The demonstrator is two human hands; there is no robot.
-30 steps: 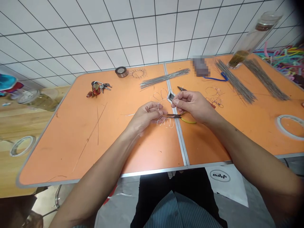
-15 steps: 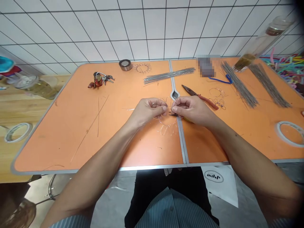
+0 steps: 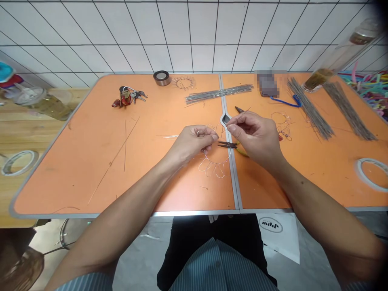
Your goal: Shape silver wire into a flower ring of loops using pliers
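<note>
A thin wire ring with looped petals (image 3: 216, 163) hangs from my left hand (image 3: 198, 141), whose thumb and fingers are pinched on its upper left side. My right hand (image 3: 253, 133), up and to the right, pinches a fine piece of wire (image 3: 245, 112) that sticks out above the fingers. Whether this wire joins the ring is too fine to tell. Between and below the hands lie small dark-jawed pliers (image 3: 227, 144) with yellow handles, partly behind my right hand. The tip of larger pliers (image 3: 239, 109) shows behind the right hand, which covers most of them.
Wire bundles (image 3: 220, 93) (image 3: 312, 109) (image 3: 350, 111) lie at the back and right. Nearby are a tape roll (image 3: 161, 78), keys (image 3: 133, 95), finished wire rings (image 3: 184, 83), a glass bottle (image 3: 336, 60) and a white tape ring (image 3: 374, 173). Loose wires (image 3: 117, 157) lie on the left of the orange table (image 3: 157, 117).
My right hand has moved up and right, away from my left, with a wire piece now showing above its fingers. My left hand keeps its pinch on the ring.
</note>
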